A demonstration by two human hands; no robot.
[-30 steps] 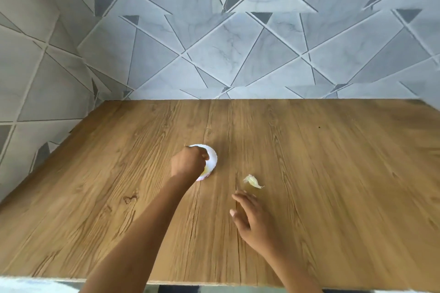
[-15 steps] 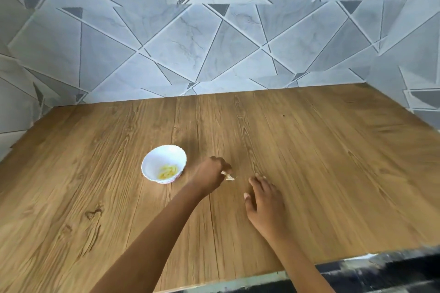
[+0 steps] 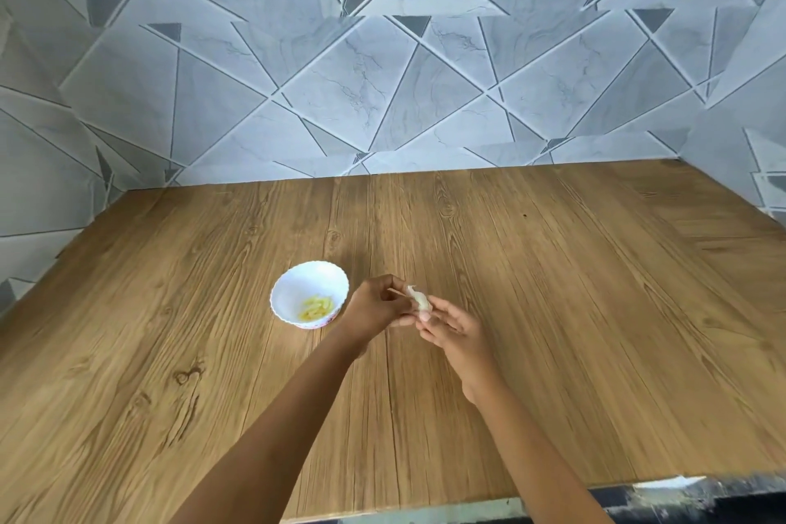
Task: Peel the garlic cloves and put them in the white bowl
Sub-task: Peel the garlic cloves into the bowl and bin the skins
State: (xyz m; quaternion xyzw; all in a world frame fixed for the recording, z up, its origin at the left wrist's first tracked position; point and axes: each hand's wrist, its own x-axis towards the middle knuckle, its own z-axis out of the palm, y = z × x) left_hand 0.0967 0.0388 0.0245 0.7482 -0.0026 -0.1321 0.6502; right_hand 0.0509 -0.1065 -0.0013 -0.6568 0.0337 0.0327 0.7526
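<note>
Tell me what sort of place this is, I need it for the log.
Most likely a home kitchen: a wood-grain worktop against grey geometric wall tiles, a white bowl with peeled garlic in it, and a garlic clove held between left hand and right hand.

Single wide-angle view from a camera worn on the person's head. It looks forward and down across a wooden surface [image 3: 553, 311] from above its near edge, which runs tilted across the bottom right. Both forearms enter from the bottom. The left hand [image 3: 370, 306] and right hand [image 3: 455, 332] meet just below frame centre, pinching a garlic clove [image 3: 421, 301], with a white bowl [image 3: 293, 289] just left. A tiled wall [image 3: 383, 77] fills the upper part of the frame.
</note>
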